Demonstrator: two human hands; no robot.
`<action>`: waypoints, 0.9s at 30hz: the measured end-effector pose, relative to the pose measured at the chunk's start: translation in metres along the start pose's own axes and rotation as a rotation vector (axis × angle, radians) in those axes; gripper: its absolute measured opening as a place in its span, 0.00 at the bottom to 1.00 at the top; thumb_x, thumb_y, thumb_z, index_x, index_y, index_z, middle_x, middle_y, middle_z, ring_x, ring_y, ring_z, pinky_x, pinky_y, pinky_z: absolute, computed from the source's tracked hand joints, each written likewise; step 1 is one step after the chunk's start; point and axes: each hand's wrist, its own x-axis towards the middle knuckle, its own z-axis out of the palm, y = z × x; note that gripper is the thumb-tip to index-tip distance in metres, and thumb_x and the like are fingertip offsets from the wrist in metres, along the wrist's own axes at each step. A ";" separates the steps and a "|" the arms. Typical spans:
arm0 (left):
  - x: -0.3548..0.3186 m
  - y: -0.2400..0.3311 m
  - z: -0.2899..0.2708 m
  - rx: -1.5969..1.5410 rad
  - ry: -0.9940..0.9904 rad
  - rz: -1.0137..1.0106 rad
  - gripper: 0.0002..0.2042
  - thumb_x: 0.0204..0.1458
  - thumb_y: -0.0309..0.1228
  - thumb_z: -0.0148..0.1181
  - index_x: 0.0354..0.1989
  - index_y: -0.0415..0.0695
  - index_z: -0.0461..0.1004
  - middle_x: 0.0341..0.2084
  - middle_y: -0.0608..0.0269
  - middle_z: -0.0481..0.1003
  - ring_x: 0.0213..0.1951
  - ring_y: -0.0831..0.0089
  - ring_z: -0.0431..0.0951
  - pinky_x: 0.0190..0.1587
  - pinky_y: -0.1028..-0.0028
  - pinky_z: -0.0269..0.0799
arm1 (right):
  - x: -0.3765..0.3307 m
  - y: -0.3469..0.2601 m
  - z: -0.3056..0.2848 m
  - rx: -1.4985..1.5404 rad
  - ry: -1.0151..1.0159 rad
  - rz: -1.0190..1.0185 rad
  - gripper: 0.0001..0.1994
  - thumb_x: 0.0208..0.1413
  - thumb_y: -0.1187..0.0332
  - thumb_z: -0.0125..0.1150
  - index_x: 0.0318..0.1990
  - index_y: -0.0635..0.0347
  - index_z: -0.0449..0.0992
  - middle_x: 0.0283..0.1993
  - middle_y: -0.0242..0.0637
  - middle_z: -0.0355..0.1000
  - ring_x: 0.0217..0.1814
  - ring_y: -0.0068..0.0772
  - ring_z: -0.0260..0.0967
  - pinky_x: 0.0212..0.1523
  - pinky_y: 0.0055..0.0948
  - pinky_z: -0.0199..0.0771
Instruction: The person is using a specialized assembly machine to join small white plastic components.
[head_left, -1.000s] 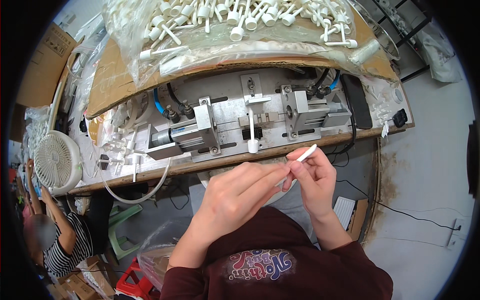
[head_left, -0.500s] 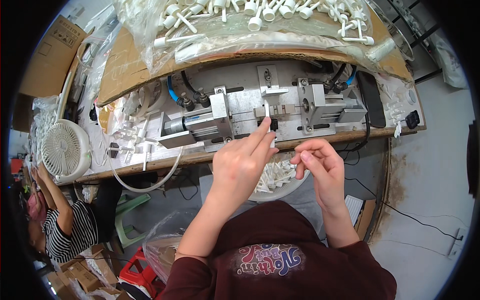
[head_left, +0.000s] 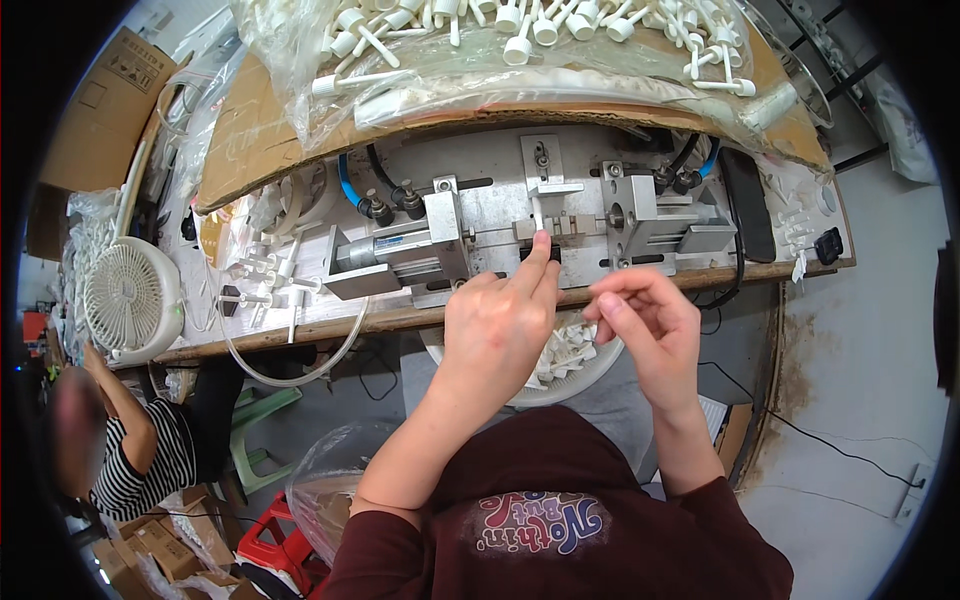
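My left hand [head_left: 500, 325] reaches over the bench edge, index finger stretched out. Its tip rests on a slim white plastic stem [head_left: 538, 212], which stands upright in the picture across a small metal holding block [head_left: 572, 226]. The block sits between two metal air-cylinder units, the left one [head_left: 400, 250] and the right one [head_left: 665, 218]. To the right, my right hand [head_left: 650, 330] hovers at the bench edge, fingers curled and thumb close to them. Whatever it pinches, if anything, is hidden. Below my hands is a white basin [head_left: 610, 358] with several white plastic pieces.
A cardboard shelf [head_left: 270, 135] above the fixture bears plastic film and a heap of white capped stems [head_left: 520, 45]. On the left stand a white fan [head_left: 132, 298] and loose white parts [head_left: 262, 275]. A black phone-like slab [head_left: 748, 205] lies right. Another person [head_left: 150, 450] works at left.
The view has shifted slightly. My left index finger stays on the white stem, and my right hand has moved a little to the right. The other person's head has come forward.
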 end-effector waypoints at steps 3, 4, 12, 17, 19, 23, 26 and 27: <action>-0.001 0.000 -0.001 -0.016 0.024 -0.004 0.12 0.44 0.29 0.71 0.38 0.41 0.82 0.46 0.61 0.82 0.18 0.69 0.75 0.26 0.73 0.72 | 0.028 -0.012 0.006 -0.276 0.078 -0.254 0.05 0.60 0.75 0.63 0.42 0.66 0.79 0.36 0.32 0.77 0.35 0.17 0.72 0.35 0.18 0.71; -0.003 0.000 0.000 -0.015 0.034 -0.009 0.12 0.45 0.29 0.71 0.38 0.41 0.82 0.46 0.61 0.82 0.18 0.69 0.75 0.26 0.73 0.72 | 0.043 -0.017 0.008 -0.397 0.109 -0.393 0.04 0.57 0.75 0.65 0.39 0.64 0.79 0.36 0.33 0.77 0.35 0.18 0.72 0.34 0.20 0.70; -0.011 0.005 -0.011 -0.123 -0.037 0.003 0.14 0.46 0.33 0.72 0.40 0.41 0.81 0.47 0.61 0.82 0.23 0.67 0.79 0.29 0.72 0.75 | 0.193 -0.052 0.025 -1.140 0.255 -0.919 0.20 0.51 0.56 0.69 0.49 0.53 0.78 0.47 0.38 0.74 0.47 0.34 0.72 0.46 0.35 0.73; -0.034 0.013 -0.021 -0.331 -0.081 0.040 0.18 0.46 0.39 0.72 0.45 0.47 0.81 0.49 0.63 0.80 0.26 0.70 0.80 0.30 0.73 0.76 | 0.228 -0.049 0.049 -1.452 0.128 -0.490 0.25 0.53 0.48 0.66 0.55 0.51 0.75 0.52 0.42 0.73 0.54 0.44 0.74 0.54 0.44 0.73; -0.040 0.015 -0.023 -0.367 -0.090 0.036 0.21 0.46 0.40 0.73 0.48 0.48 0.80 0.51 0.63 0.80 0.25 0.70 0.80 0.29 0.74 0.76 | 0.230 -0.055 0.050 -1.420 0.011 -0.384 0.22 0.55 0.53 0.65 0.54 0.51 0.75 0.52 0.43 0.73 0.52 0.46 0.74 0.53 0.44 0.74; -0.050 0.012 -0.023 -0.361 -0.112 0.047 0.24 0.45 0.41 0.73 0.51 0.48 0.79 0.52 0.65 0.79 0.24 0.72 0.79 0.28 0.75 0.75 | 0.235 -0.041 0.025 -1.315 0.024 -0.614 0.16 0.55 0.63 0.62 0.51 0.52 0.76 0.49 0.44 0.75 0.49 0.46 0.75 0.52 0.41 0.75; -0.055 0.009 -0.020 -0.399 -0.088 0.071 0.24 0.46 0.41 0.73 0.52 0.49 0.79 0.49 0.66 0.81 0.24 0.72 0.79 0.27 0.75 0.75 | 0.232 -0.042 0.015 -1.202 0.016 -0.733 0.13 0.54 0.67 0.62 0.48 0.53 0.78 0.46 0.43 0.76 0.47 0.43 0.75 0.50 0.38 0.75; -0.055 0.009 -0.021 -0.405 -0.085 0.080 0.24 0.46 0.40 0.73 0.52 0.48 0.79 0.48 0.66 0.81 0.24 0.72 0.79 0.27 0.76 0.75 | 0.228 -0.044 0.013 -1.169 0.006 -0.725 0.13 0.54 0.67 0.63 0.48 0.54 0.78 0.45 0.43 0.77 0.46 0.41 0.76 0.49 0.36 0.76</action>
